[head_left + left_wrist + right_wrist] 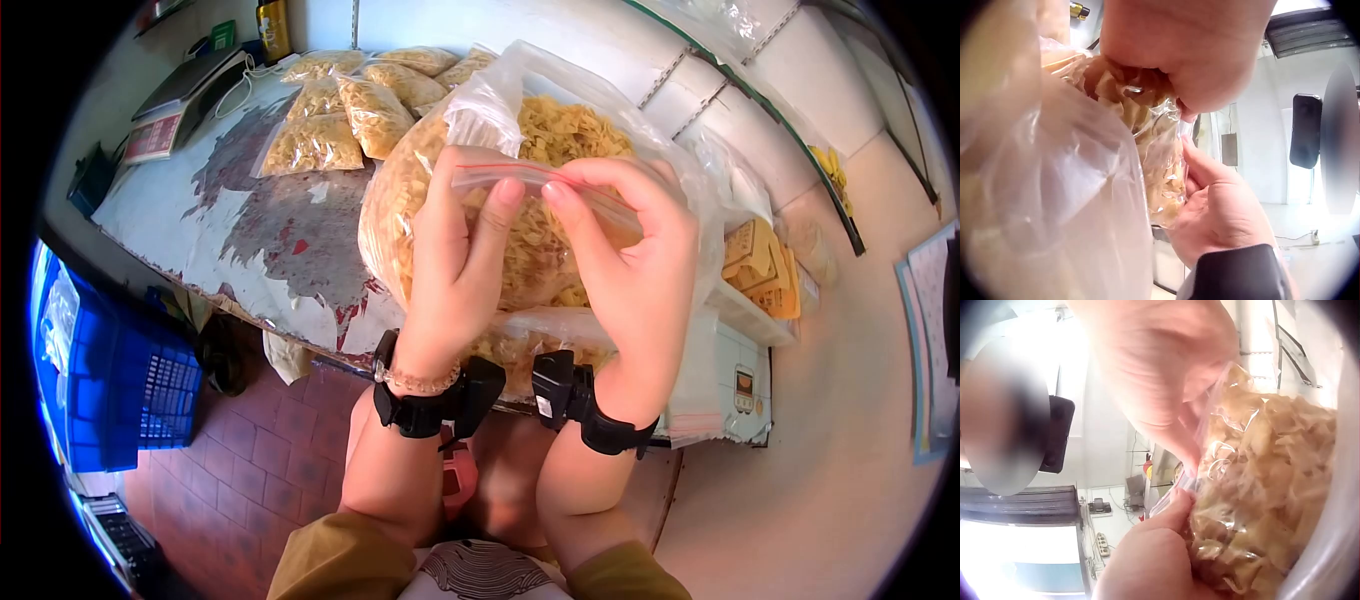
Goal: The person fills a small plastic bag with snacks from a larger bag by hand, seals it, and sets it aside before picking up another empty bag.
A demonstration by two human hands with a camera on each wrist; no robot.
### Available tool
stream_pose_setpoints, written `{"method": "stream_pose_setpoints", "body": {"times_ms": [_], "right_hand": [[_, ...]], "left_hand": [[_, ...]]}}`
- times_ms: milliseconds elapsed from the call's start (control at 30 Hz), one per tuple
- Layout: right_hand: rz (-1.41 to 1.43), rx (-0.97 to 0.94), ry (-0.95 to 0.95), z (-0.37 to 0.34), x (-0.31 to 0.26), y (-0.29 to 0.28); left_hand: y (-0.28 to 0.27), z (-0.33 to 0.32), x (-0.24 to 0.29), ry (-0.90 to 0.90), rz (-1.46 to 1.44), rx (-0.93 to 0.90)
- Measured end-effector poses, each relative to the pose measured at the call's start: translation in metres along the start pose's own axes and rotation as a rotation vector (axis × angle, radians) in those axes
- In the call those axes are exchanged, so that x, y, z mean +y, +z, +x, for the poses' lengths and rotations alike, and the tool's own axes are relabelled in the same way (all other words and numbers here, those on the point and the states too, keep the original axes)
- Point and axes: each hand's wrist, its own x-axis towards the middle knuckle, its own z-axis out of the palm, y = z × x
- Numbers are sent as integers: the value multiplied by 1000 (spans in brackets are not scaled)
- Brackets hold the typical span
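Note:
Both hands pinch the red-lined top of a clear zip bag (515, 172), thumbs toward me and fingertips behind the strip. My left hand (462, 245) grips its left part and my right hand (645, 235) its right part, the two thumb tips close together. Pale, dry flakes fill the zip bag, seen through its shiny plastic (1257, 481) in the right wrist view. Behind and below the hands stands a big open plastic sack (395, 195) with loose flakes (575, 128) inside. In the left wrist view, the sack (1066, 181) covers much of the left side.
Several filled bags (315, 143) lie at the back of the worn table (265, 235). A scale (165, 115) and a yellow can (272, 30) stand back left. Yellow packets (758, 262) sit to the right. A blue crate (115, 370) is at the lower left.

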Motion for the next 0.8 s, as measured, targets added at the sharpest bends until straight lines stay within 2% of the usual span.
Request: {"method": "stream_pose_setpoints", "body": {"times_ms": [67,233,400,500,567,633,667,700,733,767,800], "right_hand": [[-43,-7,-23,-1,0,-1],[-118,-91,-57,0,-1,-3],[-130,-50,-122,1,3,3],[-97,-13,-123,2,7,5],[-67,15,-130,0,12,7],[147,111,152,-2,17,10],[336,10,390,-4,16,7],[335,10,387,-4,16,7],[474,-166,546,-5,15,7],[611,-345,705,-5,16,7],[582,-376,612,-7,22,20]], "left_hand": [[1,-1,5,-151,-155,-5],[1,-2,5,-176,-116,-20],[1,-2,1,-150,-82,-13],[0,-3,0,-185,-169,34],[-6,-6,-5,-269,-201,149],[-11,-1,-10,-249,-245,221],[-15,1,-11,-237,-341,336],[-16,3,-11,-223,-439,450],[-17,4,-9,-218,-446,546],[-18,7,-5,-217,-448,545],[-21,8,-2,-215,-477,592]]}}
